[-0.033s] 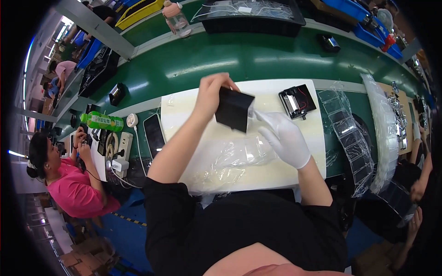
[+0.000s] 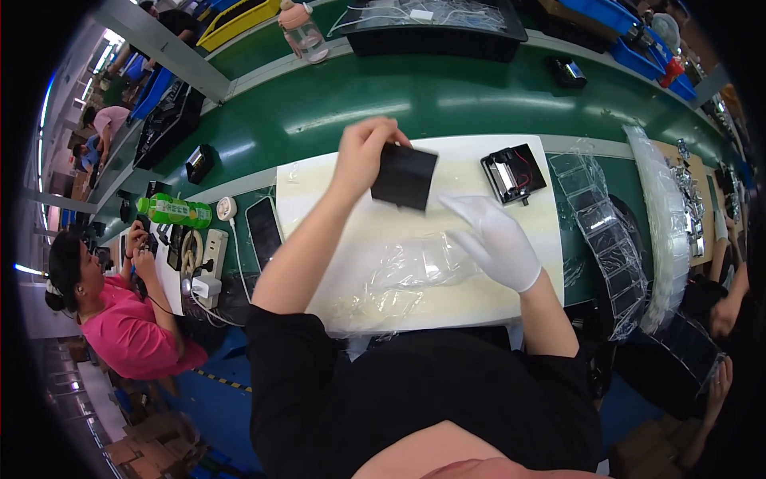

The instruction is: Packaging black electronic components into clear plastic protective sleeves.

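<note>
My bare left hand (image 2: pixel 363 152) pinches the top left corner of a flat black square plate (image 2: pixel 404 177) and holds it tilted above the white mat (image 2: pixel 319 180). My right hand (image 2: pixel 495 239), in a white glove, hovers just right of and below the plate with fingers spread, holding nothing. A crumpled clear plastic bag (image 2: pixel 407 271) lies on the mat under my right hand. A small black open device with red wires (image 2: pixel 513 173) rests on the mat to the right.
A green conveyor belt (image 2: pixel 415 100) runs behind the mat. A phone (image 2: pixel 263 231), a power strip (image 2: pixel 211 255) and a green bottle (image 2: pixel 171 211) lie at left, beside a person in pink (image 2: pixel 128 319). Strips of clear pouches (image 2: pixel 602 239) hang at right.
</note>
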A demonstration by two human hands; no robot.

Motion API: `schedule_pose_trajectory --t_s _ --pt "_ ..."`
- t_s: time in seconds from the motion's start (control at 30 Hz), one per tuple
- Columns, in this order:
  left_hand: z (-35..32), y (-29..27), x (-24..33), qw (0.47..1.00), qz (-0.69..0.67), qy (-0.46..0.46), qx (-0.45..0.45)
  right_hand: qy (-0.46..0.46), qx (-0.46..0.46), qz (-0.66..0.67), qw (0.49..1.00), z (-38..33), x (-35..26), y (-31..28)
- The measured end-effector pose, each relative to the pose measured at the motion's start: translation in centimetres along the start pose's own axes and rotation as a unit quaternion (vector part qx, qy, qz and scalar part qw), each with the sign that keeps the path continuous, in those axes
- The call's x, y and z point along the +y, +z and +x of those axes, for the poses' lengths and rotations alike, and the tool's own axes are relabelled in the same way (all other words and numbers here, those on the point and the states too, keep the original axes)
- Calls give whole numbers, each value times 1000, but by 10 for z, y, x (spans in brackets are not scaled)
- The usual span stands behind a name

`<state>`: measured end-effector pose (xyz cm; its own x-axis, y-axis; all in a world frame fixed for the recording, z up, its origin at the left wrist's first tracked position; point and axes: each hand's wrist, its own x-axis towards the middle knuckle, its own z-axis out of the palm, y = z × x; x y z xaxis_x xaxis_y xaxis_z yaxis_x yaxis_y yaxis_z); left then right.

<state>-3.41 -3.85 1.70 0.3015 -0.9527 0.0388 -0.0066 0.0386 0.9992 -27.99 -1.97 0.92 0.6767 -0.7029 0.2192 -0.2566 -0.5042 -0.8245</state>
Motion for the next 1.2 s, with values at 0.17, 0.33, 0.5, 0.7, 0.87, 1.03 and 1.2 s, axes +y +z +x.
schedule_pose_trajectory --t_s 0.17,0.33,0.5,0.7,0.87,1.03,1.2 --pt "24 -29 -25 862 444 235 70 -101 -90 -195 971 -23 29 -14" --pt "-27 -13 -41 757 635 139 -69 -131 -130 -279 942 -39 57 -20" --pt "-113 15 -54 808 536 77 -232 -190 -123 -304 926 -46 71 -18" --pt "-106 16 -60 943 73 -288 -151 -226 -138 -304 915 -59 84 -15" --pt "-100 23 -63 927 -64 -355 -104 -249 -151 -339 894 -67 81 -20" --pt "-93 28 -62 924 -71 -360 -105 -247 -134 -381 881 -77 81 -26" --pt "-92 22 -60 953 28 -272 -128 -153 -135 -316 927 -77 71 -32"
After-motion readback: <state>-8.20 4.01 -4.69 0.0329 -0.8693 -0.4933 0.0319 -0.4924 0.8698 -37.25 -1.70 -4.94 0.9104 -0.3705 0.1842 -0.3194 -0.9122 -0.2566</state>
